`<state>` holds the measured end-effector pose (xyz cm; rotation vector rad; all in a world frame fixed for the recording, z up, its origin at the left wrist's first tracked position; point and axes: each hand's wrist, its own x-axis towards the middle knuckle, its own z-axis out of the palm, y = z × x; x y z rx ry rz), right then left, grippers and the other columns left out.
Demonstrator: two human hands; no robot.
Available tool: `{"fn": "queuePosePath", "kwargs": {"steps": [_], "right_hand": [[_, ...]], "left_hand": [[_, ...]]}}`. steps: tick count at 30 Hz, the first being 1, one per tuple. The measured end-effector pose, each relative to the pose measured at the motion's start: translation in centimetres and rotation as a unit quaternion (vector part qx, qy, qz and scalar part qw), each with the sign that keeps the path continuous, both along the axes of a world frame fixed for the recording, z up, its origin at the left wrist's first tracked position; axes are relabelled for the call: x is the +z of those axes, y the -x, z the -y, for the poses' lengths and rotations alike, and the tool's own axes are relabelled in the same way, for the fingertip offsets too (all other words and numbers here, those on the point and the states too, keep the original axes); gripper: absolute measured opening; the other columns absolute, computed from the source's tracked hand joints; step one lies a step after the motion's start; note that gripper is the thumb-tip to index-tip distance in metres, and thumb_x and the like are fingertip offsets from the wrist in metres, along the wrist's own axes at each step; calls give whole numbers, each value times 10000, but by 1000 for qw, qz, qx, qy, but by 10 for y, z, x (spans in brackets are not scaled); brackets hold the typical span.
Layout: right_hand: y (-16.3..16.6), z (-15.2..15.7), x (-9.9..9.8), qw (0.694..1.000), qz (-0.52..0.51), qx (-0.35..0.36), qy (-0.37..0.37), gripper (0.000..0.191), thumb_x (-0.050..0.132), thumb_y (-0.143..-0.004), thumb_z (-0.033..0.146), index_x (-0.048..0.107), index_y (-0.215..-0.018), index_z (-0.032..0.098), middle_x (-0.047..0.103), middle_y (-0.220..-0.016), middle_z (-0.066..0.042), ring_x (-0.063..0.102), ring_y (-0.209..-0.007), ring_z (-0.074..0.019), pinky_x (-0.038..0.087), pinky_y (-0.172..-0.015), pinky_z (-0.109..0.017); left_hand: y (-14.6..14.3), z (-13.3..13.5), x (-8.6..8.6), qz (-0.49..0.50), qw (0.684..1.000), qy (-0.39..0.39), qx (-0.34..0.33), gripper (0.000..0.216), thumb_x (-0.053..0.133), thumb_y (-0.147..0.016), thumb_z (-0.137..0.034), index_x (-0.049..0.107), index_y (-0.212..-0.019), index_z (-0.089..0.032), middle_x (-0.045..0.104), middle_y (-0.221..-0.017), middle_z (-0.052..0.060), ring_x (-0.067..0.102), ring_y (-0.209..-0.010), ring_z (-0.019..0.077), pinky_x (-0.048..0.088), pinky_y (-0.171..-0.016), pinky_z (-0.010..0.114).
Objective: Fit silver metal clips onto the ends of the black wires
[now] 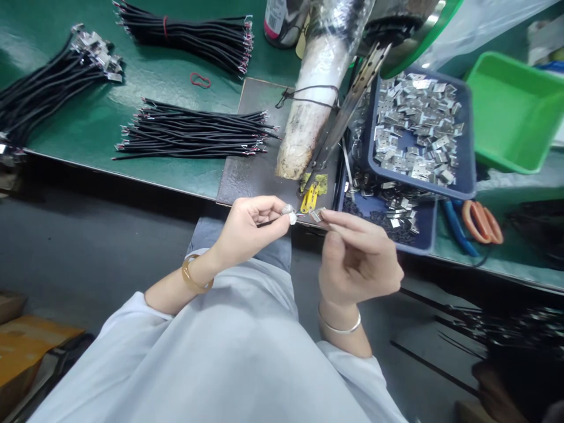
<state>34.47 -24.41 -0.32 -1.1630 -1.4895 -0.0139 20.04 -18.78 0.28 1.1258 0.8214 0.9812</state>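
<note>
My left hand [259, 223] is closed in a pinch on a short black cable [264, 224], whose bared wire end points toward the right hand. White wraps cover its thumb tip and forefinger tip. Between the fingertips of my right hand [359, 252] is a small silvery metal connector [316, 215], just right of the wire end. Whether wire and connector touch I cannot tell. Right behind both hands, at the edge of a dark board [247, 176], stands a yellow clip-like piece [310, 198] under a slanting metal bar [339, 111].
Black cables [194, 129] lie loose at left, behind them a tied bundle [189, 35]. Cables with metal ends [94, 50] lie far left. A wrapped white tube [304, 123] slants down overhead. At right are a blue connector tray [467, 147], a green bin [511, 111] and orange-handled pliers [478, 223].
</note>
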Motion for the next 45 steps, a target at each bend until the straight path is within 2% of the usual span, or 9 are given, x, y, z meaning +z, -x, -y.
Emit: {"fn": "queuePosePath", "kwargs": {"steps": [4, 11, 16, 20, 26, 30, 33, 37, 45], "right_hand": [[2, 1, 3, 997, 75, -11, 16, 200, 745, -815, 55, 679, -941, 197, 784, -971, -25, 763, -876, -164, 634, -773, -271], [-1, 0, 9, 980, 198, -13, 17, 226, 754, -819, 47, 681, -979, 188, 791, -974, -47, 767, -870, -146, 630, -812, -232], [0, -1, 7, 983, 179, 25, 31, 187, 697, -851, 33, 641, -953, 179, 787, -996, -64, 765, -892, -148, 627, -794, -234], [1, -4, 1, 997, 80, -11, 18, 195, 697, -840, 35, 627, -924, 196, 782, -991, -43, 762, -897, -159, 631, -779, -268], [3, -7, -6, 998, 46, 0, 33, 211, 726, -817, 37, 644, -922, 200, 777, -981, -29, 753, -890, -150, 625, -786, -276], [3, -14, -10, 998, -23, 3, 62, 163, 679, -861, 62, 626, -923, 202, 765, -1006, -38, 748, -945, -162, 629, -806, -304], [3, -20, -11, 999, 25, -9, 43, 165, 696, -850, 61, 617, -888, 200, 770, -992, -38, 751, -929, -157, 621, -811, -295], [2, -25, -11, 994, 105, -38, 2, 181, 693, -847, 36, 606, -878, 192, 780, -966, -46, 756, -891, -141, 612, -801, -260], [1, -29, -13, 986, 156, -52, -37, 177, 690, -859, 63, 591, -843, 208, 788, -925, -39, 760, -825, -137, 617, -754, -235]], "left_hand": [[1, 3, -5, -33, 999, -44, -2, 103, 663, -765, -191, 700, -704, -116, 599, -601, -12, 471, -530, 53, 405, -518, 161], [3, 2, -12, -106, 988, -113, 17, 157, 629, -800, -206, 721, -716, -109, 645, -635, 14, 505, -569, 74, 406, -525, 168], [3, 2, -14, -134, 982, -130, 8, 162, 605, -796, -194, 683, -676, -118, 548, -577, -11, 427, -549, 65, 362, -521, 179], [2, 1, -9, -96, 994, -57, 2, 167, 639, -785, -252, 654, -682, -121, 494, -573, -23, 371, -526, 54, 309, -488, 178], [1, -7, -1, -51, 998, -16, 16, 129, 664, -721, -223, 612, -644, -134, 373, -533, -57, 281, -500, 38, 215, -454, 167], [-3, -10, -1, -46, 998, -21, 27, 134, 649, -747, -251, 667, -686, -133, 456, -573, -26, 359, -543, 62, 292, -477, 174], [-6, -11, -1, -60, 996, -41, 44, 162, 646, -769, -256, 661, -670, -130, 465, -581, -19, 368, -554, 67, 311, -486, 178], [-9, -12, 0, -89, 991, -78, 70, 175, 630, -791, -228, 633, -646, -130, 366, -534, -49, 288, -512, 49, 245, -461, 178], [-13, -13, 4, -110, 984, -104, 97, 185, 601, -779, -184, 565, -602, -144, 342, -541, -60, 222, -492, 36, 190, -437, 179]]}}
